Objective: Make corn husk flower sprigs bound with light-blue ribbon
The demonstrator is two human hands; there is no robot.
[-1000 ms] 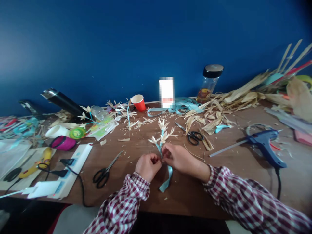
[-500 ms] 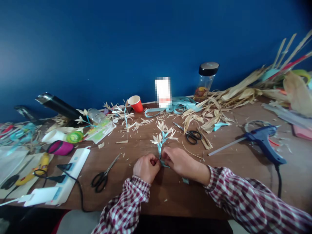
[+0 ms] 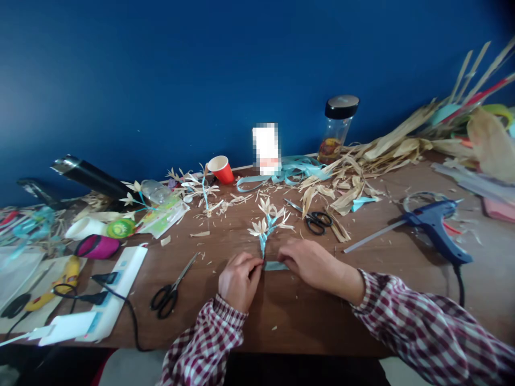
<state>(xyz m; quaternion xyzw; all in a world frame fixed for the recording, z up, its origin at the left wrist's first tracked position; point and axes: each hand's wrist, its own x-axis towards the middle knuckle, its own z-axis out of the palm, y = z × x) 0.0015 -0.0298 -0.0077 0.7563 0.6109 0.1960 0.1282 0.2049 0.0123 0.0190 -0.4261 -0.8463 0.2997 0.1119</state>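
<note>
Flower spray: the pale-petalled spray [image 3: 263, 229] with blue-wrapped stems is straight ahead of the person, blossoms toward twelve o'clock, foot at the left fingertips; the directions below are read from it.
Left hand: at seven o'clock, the left hand [image 3: 240, 280] has thumb and fingers pinched on the stem's foot.
Right hand: at four o'clock, the right hand [image 3: 311, 264] grips the far end of a blue ribbon strip [image 3: 275, 266], apart from the left.
Ribbon: stretched flat from the stem's foot toward three o'clock, between both hands.
Scissors: one black-handled pair [image 3: 176, 285] at eight o'clock, another pair [image 3: 308, 215] near the blossoms at three.
Glue gun: the blue gun [image 3: 432, 225], farther out at three.
Power strip: the white strip [image 3: 112, 305], beyond the first scissors at eight.
Back of the bench [image 3: 289, 327]: red cup [image 3: 226, 172] at eleven, lidded jar [image 3: 339, 128] at one, dry husks [image 3: 386, 156] at two.
</note>
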